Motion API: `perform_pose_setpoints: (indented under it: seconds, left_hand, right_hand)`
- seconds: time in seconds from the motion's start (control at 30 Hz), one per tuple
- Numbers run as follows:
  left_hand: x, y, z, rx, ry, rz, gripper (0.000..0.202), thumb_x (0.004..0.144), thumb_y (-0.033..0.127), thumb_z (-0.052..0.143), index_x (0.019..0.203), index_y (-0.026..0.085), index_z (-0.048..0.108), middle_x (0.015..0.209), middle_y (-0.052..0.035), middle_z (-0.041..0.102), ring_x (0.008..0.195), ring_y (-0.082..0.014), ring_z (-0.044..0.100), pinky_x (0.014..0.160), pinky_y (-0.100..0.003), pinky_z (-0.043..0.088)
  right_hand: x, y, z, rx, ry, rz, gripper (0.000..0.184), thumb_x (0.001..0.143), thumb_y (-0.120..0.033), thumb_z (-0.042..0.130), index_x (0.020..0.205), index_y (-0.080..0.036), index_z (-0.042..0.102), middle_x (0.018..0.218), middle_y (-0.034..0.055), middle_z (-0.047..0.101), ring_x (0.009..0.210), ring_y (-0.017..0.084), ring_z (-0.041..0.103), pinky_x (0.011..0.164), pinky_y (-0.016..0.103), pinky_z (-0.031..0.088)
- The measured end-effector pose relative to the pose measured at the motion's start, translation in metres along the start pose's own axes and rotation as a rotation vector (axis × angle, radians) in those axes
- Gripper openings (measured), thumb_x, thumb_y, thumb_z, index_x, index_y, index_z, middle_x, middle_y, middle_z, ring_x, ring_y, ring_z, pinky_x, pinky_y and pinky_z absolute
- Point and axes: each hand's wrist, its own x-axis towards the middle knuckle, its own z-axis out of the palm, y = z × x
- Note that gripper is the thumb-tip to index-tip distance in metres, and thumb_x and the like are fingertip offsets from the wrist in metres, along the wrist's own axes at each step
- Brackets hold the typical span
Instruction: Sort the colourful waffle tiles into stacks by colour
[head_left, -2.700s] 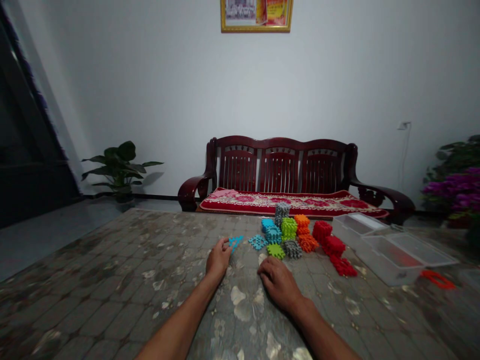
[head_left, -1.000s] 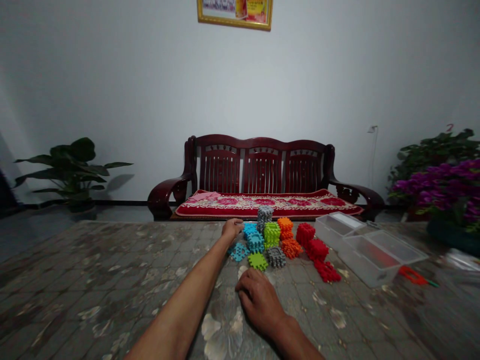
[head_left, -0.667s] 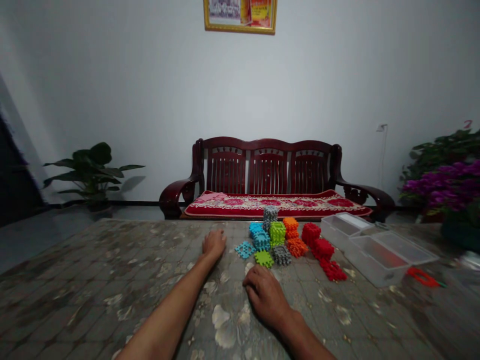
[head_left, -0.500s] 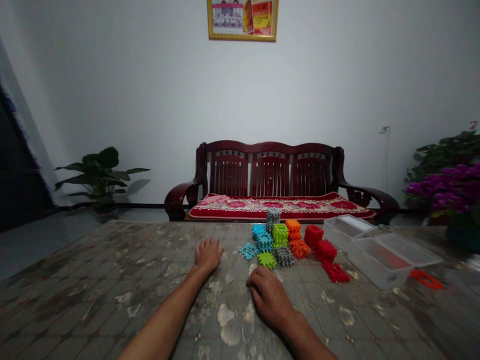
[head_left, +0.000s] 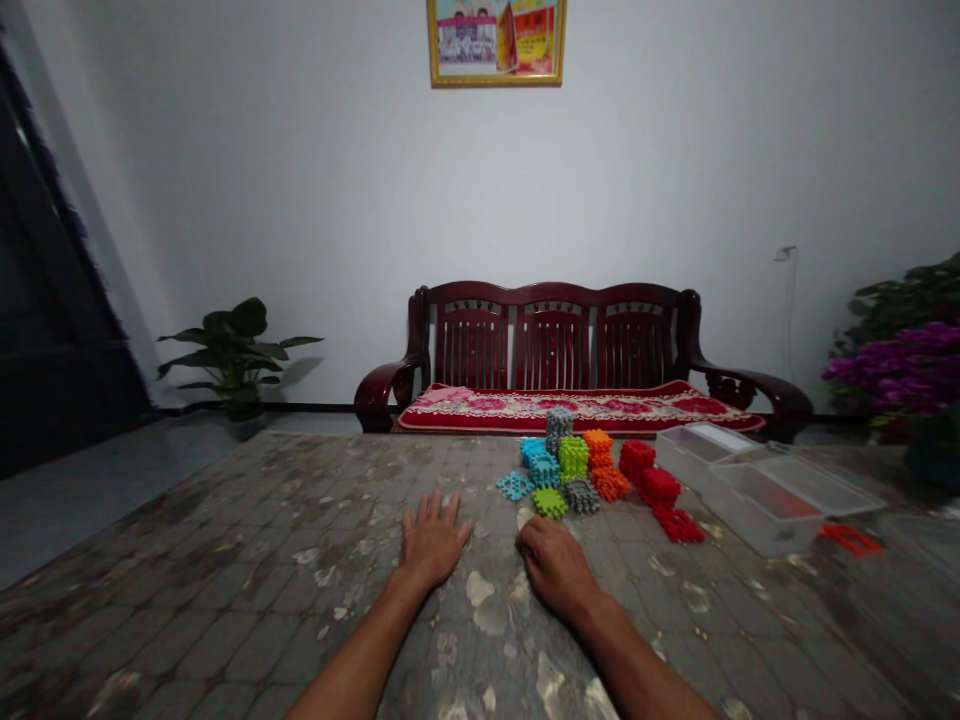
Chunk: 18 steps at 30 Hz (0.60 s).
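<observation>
My left hand lies flat on the patterned table, fingers spread and holding nothing. My right hand rests palm down beside it with its fingers curled under, nothing visible in them. Beyond both hands stands a cluster of toothed plastic blocks: a flat blue piece, blue cubes, a flat green piece, a green cube, grey blocks, orange blocks and red blocks. The flat green piece is the one nearest my right hand.
Two clear plastic boxes sit at the right of the blocks, and a red flat object lies past them. A dark wooden bench with a red cushion stands behind the table. Potted plants flank the room.
My left hand carried a blue piece to the block cluster, let it go there, then drew back and now lies flat near me. My right hand stayed put.
</observation>
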Motion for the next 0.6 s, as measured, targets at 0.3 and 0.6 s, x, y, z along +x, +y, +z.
perform_pose_setpoints:
  seconds: [0.3,0.6]
  left_hand:
    - [-0.037,0.001,-0.004,0.092,0.047,0.032,0.06,0.099,0.047,0.036,0.156,0.026,0.042,0.165,-0.0144,0.034,0.153,-0.0362,0.028,0.12,-0.062,0.021]
    - [-0.04,0.002,-0.004,0.06,0.084,0.036,0.058,0.099,0.045,0.039,0.153,0.025,0.047,0.163,-0.0149,0.038,0.152,-0.0359,0.03,0.119,-0.061,0.022]
  right_hand:
    - [-0.001,-0.004,-0.002,-0.125,-0.018,0.01,0.022,0.096,-0.012,0.048,0.097,-0.019,0.069,0.104,0.0065,0.068,0.099,0.02,0.06,0.083,0.029,0.036]
    - [-0.001,-0.009,-0.001,-0.237,-0.029,0.037,0.021,0.099,-0.017,0.047,0.101,-0.019,0.068,0.108,0.0077,0.068,0.101,0.021,0.059,0.082,0.03,0.037]
